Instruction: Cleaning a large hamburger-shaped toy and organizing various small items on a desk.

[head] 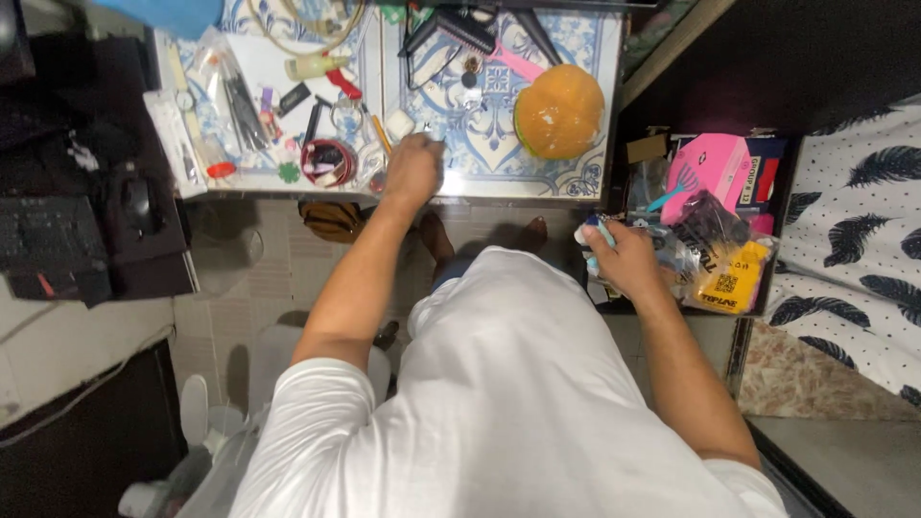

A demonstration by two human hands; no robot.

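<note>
head view, looking straight down: the left hand (413, 171) reaches forward to the near edge of the blue-and-white patterned tile bench (499, 177), fingers curled over something small that cannot be made out. the right hand (625, 257) is closed round a small pale blue-and-white object (597, 235), held low beside the crowded dark storage box (782, 206), within easy reach of both. a round orange cap-like item (559, 110) rests further back, away from the hands.
</note>
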